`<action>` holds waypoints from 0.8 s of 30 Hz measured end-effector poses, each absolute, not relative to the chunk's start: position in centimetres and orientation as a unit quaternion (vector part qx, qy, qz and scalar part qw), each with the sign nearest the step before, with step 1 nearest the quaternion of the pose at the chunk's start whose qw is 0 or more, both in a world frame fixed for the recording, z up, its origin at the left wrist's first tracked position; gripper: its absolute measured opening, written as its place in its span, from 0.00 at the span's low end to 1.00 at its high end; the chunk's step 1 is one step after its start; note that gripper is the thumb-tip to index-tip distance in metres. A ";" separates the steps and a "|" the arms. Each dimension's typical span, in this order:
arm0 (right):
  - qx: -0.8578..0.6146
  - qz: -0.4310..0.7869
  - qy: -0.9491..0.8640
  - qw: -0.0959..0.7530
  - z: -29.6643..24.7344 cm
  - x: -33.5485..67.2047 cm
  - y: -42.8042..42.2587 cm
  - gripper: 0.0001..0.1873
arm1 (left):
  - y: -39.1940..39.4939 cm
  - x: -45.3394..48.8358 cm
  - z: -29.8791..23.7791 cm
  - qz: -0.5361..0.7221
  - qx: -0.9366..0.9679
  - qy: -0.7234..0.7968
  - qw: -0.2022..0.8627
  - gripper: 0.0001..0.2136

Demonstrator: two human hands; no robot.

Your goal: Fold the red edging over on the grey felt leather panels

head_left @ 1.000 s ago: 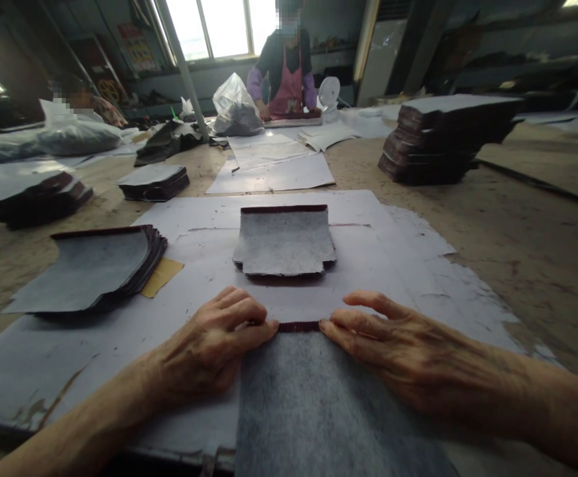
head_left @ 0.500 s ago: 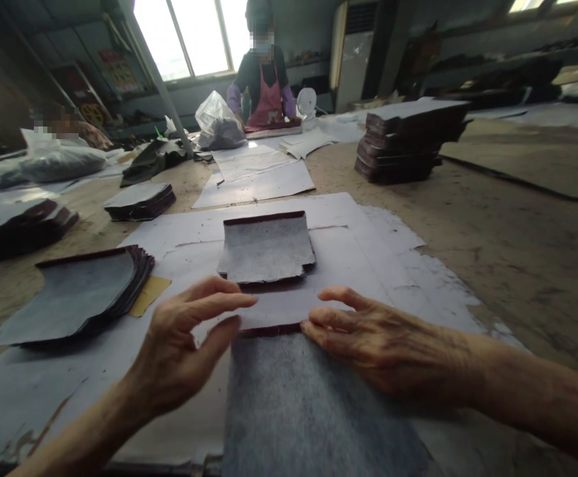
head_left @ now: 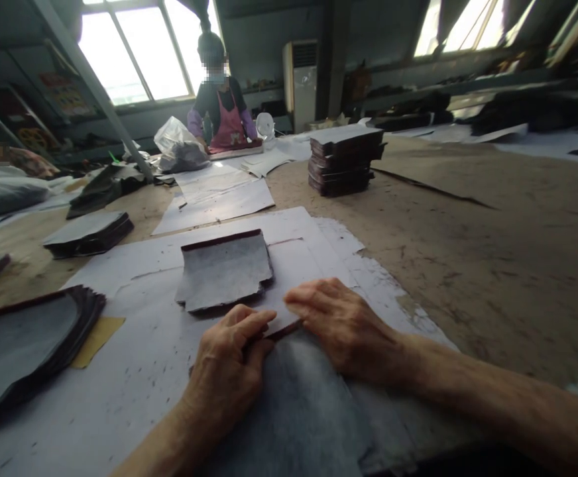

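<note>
A grey-backed panel [head_left: 299,404] with a dark red folded edge lies on white paper in front of me. At the left end of that edge is my left hand [head_left: 232,358], thumb and fingers closed on it. My right hand [head_left: 339,324] bends its fingers over the right end of the same edge, fingertips pressed together. Part of the edge is hidden beneath both hands. Just beyond them rests a smaller stack of similar grey panels [head_left: 224,271] with a dark red top edge.
To the left is a fanned stack of larger panels [head_left: 20,344], beside a yellow card [head_left: 97,339]. Farther off are a low stack [head_left: 90,233], a tall dark stack [head_left: 343,162] and a plastic bag [head_left: 179,146]. A person in a pink apron [head_left: 227,122] works across the table.
The view has swung right, so the scene shifts left. My hands have come closer together along the panel's edge, and the left fingers have closed down onto it.
</note>
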State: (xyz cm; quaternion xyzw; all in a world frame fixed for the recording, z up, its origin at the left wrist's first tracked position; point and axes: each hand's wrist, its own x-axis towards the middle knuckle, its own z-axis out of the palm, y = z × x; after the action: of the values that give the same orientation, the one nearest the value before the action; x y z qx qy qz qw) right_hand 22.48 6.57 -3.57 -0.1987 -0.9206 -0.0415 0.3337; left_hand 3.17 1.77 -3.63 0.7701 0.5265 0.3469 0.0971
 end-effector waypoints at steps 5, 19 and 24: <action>-0.280 -0.027 -0.896 0.345 -4.0 23.6 6.3 0.12 | 1.8 3.6 -3.9 0.322 0.790 0.503 0.135 0.13; -0.252 -0.034 -0.928 0.272 -3.0 26.2 4.4 0.15 | 1.8 4.2 -4.1 0.255 0.846 0.459 0.092 0.22; -0.251 -0.058 -0.937 0.237 -3.6 25.8 4.1 0.17 | 1.9 4.1 -3.9 0.247 0.863 0.436 0.064 0.25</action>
State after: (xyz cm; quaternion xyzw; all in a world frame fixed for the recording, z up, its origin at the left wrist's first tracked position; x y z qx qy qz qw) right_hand 25.83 4.08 -3.58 -0.2509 -0.9369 -0.0584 0.2365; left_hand 4.11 1.87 -3.93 0.8631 0.4356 0.2475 0.0638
